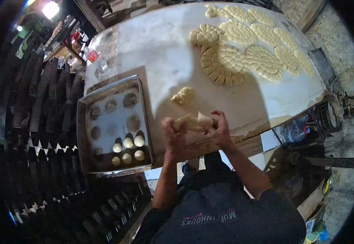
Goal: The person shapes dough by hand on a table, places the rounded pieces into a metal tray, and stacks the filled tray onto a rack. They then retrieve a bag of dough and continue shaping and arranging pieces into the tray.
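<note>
A stretched piece of pale dough (191,123) spans the space between my hands, just above the table's near edge. Its left end is gripped by my left hand (173,132), whose fingers are curled and slightly blurred. My right hand (219,129) pinches the other end, where a flap of dough stands up. Beyond them on the table lies a small rough lump of dough (182,96). To the left, a metal tray (143,110) holds several round dough balls (139,141) in its near right corner.
Several coiled, segmented dough rounds (237,32) cover the far right of the white table (160,44). A clear bottle with a red label (91,54) is at the far left edge. Dark slatted racks (34,93) stand left; a large plastic bottle (297,129) sits below the right edge.
</note>
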A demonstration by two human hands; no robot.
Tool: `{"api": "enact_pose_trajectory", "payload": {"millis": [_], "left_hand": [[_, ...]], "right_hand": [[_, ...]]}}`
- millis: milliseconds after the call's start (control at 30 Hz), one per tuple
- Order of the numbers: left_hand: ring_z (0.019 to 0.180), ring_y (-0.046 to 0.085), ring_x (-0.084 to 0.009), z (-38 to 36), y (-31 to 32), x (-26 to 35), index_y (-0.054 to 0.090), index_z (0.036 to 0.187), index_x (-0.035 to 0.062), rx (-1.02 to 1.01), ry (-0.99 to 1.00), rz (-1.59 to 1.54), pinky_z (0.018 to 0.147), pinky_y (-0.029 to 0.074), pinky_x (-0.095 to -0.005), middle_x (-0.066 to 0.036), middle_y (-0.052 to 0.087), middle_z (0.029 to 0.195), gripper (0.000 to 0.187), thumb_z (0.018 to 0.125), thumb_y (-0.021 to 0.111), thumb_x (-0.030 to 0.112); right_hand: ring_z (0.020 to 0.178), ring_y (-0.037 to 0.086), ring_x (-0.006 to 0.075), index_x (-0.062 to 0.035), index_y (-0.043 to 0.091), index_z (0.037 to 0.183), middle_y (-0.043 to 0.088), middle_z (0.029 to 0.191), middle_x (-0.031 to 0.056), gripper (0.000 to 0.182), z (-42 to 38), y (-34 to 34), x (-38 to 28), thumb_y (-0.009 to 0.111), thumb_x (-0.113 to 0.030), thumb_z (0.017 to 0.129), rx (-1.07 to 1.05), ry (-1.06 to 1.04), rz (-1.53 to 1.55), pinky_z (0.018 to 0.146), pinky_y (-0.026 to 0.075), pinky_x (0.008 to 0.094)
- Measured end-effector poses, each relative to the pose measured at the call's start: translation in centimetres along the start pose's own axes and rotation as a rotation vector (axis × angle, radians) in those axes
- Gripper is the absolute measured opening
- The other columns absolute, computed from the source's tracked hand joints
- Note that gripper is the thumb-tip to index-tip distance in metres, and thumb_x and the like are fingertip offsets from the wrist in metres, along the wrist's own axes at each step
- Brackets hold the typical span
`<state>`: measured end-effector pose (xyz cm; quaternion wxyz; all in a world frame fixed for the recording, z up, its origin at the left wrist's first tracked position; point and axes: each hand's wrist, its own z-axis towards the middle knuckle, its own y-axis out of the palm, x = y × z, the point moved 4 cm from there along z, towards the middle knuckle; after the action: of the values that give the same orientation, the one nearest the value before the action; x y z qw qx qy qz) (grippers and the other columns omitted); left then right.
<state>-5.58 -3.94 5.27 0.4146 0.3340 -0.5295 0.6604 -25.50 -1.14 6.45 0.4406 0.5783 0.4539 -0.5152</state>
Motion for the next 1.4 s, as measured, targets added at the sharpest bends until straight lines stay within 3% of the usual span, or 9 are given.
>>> {"api": "enact_pose_trajectory", "payload": {"millis": [100, 167, 267, 433, 633, 833, 1100, 1267, 1400], "left_hand": [[0.088, 0.055, -0.0199, -0.2, -0.4, -1.5, 0.05, 0.107, -0.001, 0.313, 0.216, 0.258, 0.073, 0.048, -0.0319, -0.013, 0.049, 0.107, 0.034, 0.092, 0.067, 0.024], [0.099, 0.051, -0.0268, -1.9, 0.2, -5.4, 0.048, 0.112, -0.0012, 0.584, -0.35, -0.375, 0.086, 0.043, -0.0385, -0.013, 0.047, 0.109, 0.035, 0.092, 0.065, 0.022], [0.098, 0.051, -0.034, -5.3, 0.3, -7.4, 0.054, 0.102, 0.0009, 0.106, -0.076, -0.039, 0.088, 0.043, -0.0428, -0.015, 0.051, 0.105, 0.026, 0.09, 0.064, 0.022], [0.092, 0.052, -0.0361, 2.1, 2.0, 2.4, 0.06, 0.085, 0.0065, -0.273, 0.378, 0.758, 0.084, 0.043, -0.0474, -0.014, 0.057, 0.093, 0.022, 0.079, 0.074, 0.021], [0.087, 0.054, -0.0342, 6.1, 10.0, 3.5, 0.06, 0.084, 0.0055, -0.24, -0.099, 0.431, 0.088, 0.041, -0.0477, -0.014, 0.058, 0.087, 0.023, 0.08, 0.074, 0.023], [0.113, 0.057, -0.0336, -5.8, 5.0, -5.9, 0.065, 0.116, 0.0093, -0.396, 0.447, 0.837, 0.099, 0.042, -0.0488, -0.016, 0.063, 0.12, 0.035, 0.084, 0.067, 0.023], [0.083, 0.056, -0.0348, 5.2, 11.0, -1.1, 0.059, 0.088, 0.0088, 0.096, 0.017, 0.498, 0.076, 0.045, -0.046, -0.012, 0.062, 0.088, 0.018, 0.078, 0.074, 0.012], [0.097, 0.06, -0.0338, -2.8, 3.9, -4.0, 0.065, 0.096, 0.0083, -0.236, 0.173, 0.632, 0.089, 0.045, -0.0469, -0.013, 0.066, 0.097, 0.012, 0.086, 0.065, 0.015], [0.093, 0.058, -0.0337, 4.0, 1.4, -7.1, 0.067, 0.092, 0.0128, 0.11, 0.062, 0.718, 0.096, 0.04, -0.0508, -0.01, 0.064, 0.092, 0.011, 0.084, 0.063, 0.019]], "right_hand": [[0.093, 0.061, 0.0163, -0.0023, 0.046, 0.122, 0.06, 0.105, 0.0142, 0.038, 1.8, -3.5, 0.9, 0.066, -0.012, 0.091, 0.058, 0.079, 0.078, 0.07, 0.053, 0.031], [0.093, 0.061, 0.0165, -0.0024, 0.048, 0.118, 0.061, 0.105, 0.0147, 0.034, 3.0, -7.0, 1.6, 0.065, -0.014, 0.091, 0.2, 0.062, 0.139, 0.071, 0.053, 0.0328], [0.091, 0.06, 0.0228, -0.0007, 0.054, 0.107, 0.061, 0.099, 0.0142, 0.029, 3.7, -13.1, 1.6, 0.064, -0.022, 0.09, 0.278, -0.152, -0.214, 0.082, 0.049, 0.0423], [0.097, 0.049, 0.0394, 0.0011, 0.059, 0.097, 0.051, 0.093, 0.019, 0.028, 8.0, -15.7, 3.3, 0.064, -0.022, 0.083, -0.377, -0.675, -1.21, 0.1, 0.033, 0.0512], [0.105, 0.052, 0.0412, 0.0004, 0.061, 0.094, 0.058, 0.096, 0.0202, 0.03, 10.3, -5.7, 6.5, 0.068, -0.023, 0.077, -0.476, -0.574, -0.876, 0.106, 0.033, 0.0546], [0.105, 0.053, 0.0382, 0.0011, 0.062, 0.093, 0.059, 0.091, 0.0188, 0.029, 8.7, -12.5, 7.5, 0.068, -0.021, 0.075, -0.874, -0.948, -1.0, 0.107, 0.037, 0.0524], [0.101, 0.055, 0.0363, 0.0012, 0.06, 0.093, 0.057, 0.09, 0.0174, 0.029, 12.4, -3.5, 4.5, 0.069, -0.019, 0.074, -0.528, -0.83, -0.975, 0.109, 0.035, 0.0522], [0.105, 0.054, 0.0394, -0.0003, 0.058, 0.088, 0.056, 0.097, 0.0204, 0.023, 12.3, -10.7, 8.4, 0.065, -0.02, 0.078, -0.893, -0.975, -0.959, 0.11, 0.033, 0.0523], [0.108, 0.051, 0.0393, -0.0011, 0.056, 0.088, 0.054, 0.095, 0.0202, 0.016, 17.7, -6.5, 4.5, 0.063, -0.012, 0.078, -0.677, -0.551, -0.944, 0.105, 0.035, 0.0519]]}}
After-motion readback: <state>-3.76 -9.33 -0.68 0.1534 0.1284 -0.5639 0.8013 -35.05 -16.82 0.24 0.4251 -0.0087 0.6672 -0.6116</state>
